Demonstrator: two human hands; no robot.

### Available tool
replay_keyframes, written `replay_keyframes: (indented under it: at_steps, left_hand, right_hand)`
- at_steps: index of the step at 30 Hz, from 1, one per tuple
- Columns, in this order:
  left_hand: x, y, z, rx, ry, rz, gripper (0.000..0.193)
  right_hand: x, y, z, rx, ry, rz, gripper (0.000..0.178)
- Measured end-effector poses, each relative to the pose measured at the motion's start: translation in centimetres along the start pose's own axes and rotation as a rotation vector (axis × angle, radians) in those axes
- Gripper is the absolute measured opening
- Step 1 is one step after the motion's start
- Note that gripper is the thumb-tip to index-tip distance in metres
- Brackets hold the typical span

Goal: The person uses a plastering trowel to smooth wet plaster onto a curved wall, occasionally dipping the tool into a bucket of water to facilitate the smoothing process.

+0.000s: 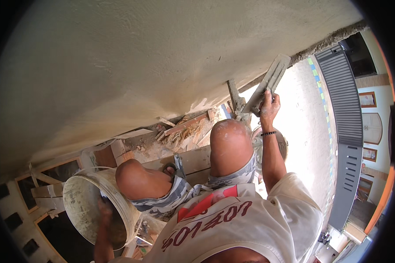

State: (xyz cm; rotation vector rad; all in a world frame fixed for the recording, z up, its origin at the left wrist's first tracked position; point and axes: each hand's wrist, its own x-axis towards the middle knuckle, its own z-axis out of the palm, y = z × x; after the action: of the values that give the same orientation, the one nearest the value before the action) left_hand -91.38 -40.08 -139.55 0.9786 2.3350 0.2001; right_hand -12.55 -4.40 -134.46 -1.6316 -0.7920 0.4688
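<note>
My right hand (270,107), a dark beaded band at its wrist, is closed round the grip of a plastering trowel (276,72). The trowel's long flat blade is smeared with grey and is tilted beside the lower edge of the plastered wall (131,52). My left hand (104,208) reaches into a pale, stained bucket (77,197) that leans on its side left of my knees. Shadow inside the bucket hides the fingers, and whatever they may touch does not show clearly.
Below me are wooden planks (195,162), with scrap wood and rubble (184,131) along the wall's foot. A second bucket (283,147) stands beyond my right knee. An upright mortar-covered timber (234,94) is near the trowel. Further right are paving and a grey gate (342,101).
</note>
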Motion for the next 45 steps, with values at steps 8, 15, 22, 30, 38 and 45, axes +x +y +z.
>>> replay_keyframes:
  at_steps: [8, 15, 22, 30, 38, 45]
  left_hand:
    - [-5.5, 6.1, -6.2, -0.264, 0.182, 0.202, 0.013]
    - [-17.7, 23.3, -17.3, 0.265, 0.781, 0.294, 0.024]
    - [-24.2, 37.5, -25.3, -0.255, 0.545, 0.595, 0.038]
    - [-25.1, 60.2, -17.6, 0.361, 0.447, 1.568, 0.025]
    - [-26.8, 75.6, -2.0, 0.18, -0.362, 2.182, 0.023]
    - [-33.7, 84.6, 4.1, 0.277, -0.828, 2.079, 0.027]
  right_hand:
    - [1.0, 2.2, 1.3, -0.119, -0.033, -0.036, 0.039]
    - [1.2, -0.7, 0.1, -0.13, -0.041, -0.082, 0.039]
    - [2.2, -3.1, -1.6, -0.138, 0.007, -0.147, 0.039]
    - [1.9, -4.6, -6.7, -0.093, 0.12, -0.186, 0.037]
    - [1.0, -2.8, -18.6, -0.225, 0.419, -0.154, 0.037]
    - [-0.5, -2.0, -24.9, -0.305, 0.602, -0.125, 0.035]
